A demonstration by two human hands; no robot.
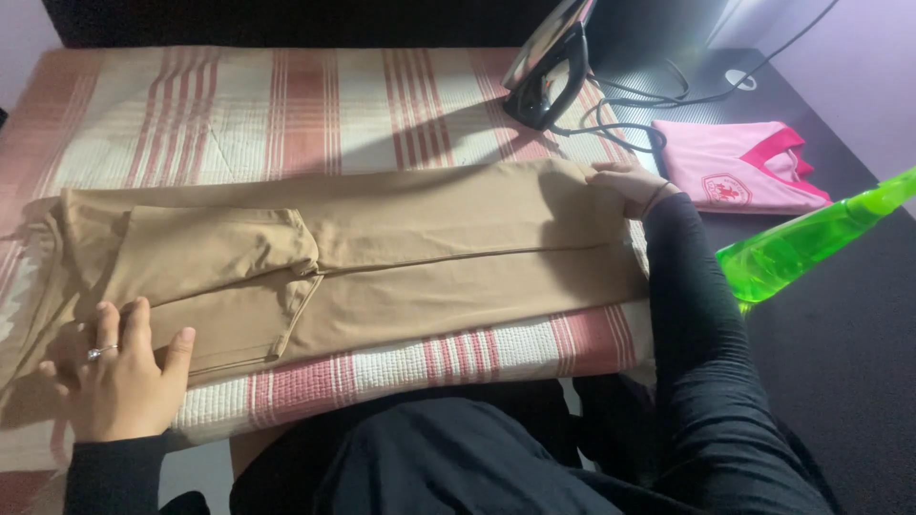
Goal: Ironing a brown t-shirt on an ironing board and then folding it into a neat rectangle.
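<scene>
Head view, single frame.

Item 1: tan, smooth-woven folded trousers [382, 257], laid flat and lengthwise between the two hands, with a pocket flap showing nearer the left hand.

Item 2: left hand [119, 377], ring on one finger, fingers spread and pressed flat on the near left end of the trousers; open palm down, gripping nothing.

Item 3: right hand [630, 183], dark band at the wrist, resting on the far right corner of the trousers; fingers loosely curled on the cloth edge, and whether they pinch it cannot be told. Black long sleeve [701, 315] runs from it back toward the body.

Item 4: red-and-cream striped woven cloth [315, 105] under the trousers, spreading beyond both hands and away from the person.

Item 5: black electric iron [549, 67], stood on its heel, just beyond the right hand; its black cord [649, 95] loops off to the right of that hand.

Item 6: pink folded garment with darker pink collar trim and a small badge [739, 172], just to the right of the right hand, on a dark surface [840, 353].

Item 7: translucent green plastic bottle [811, 238], lying tilted, right of the right forearm and nearer the person than the pink garment.
</scene>
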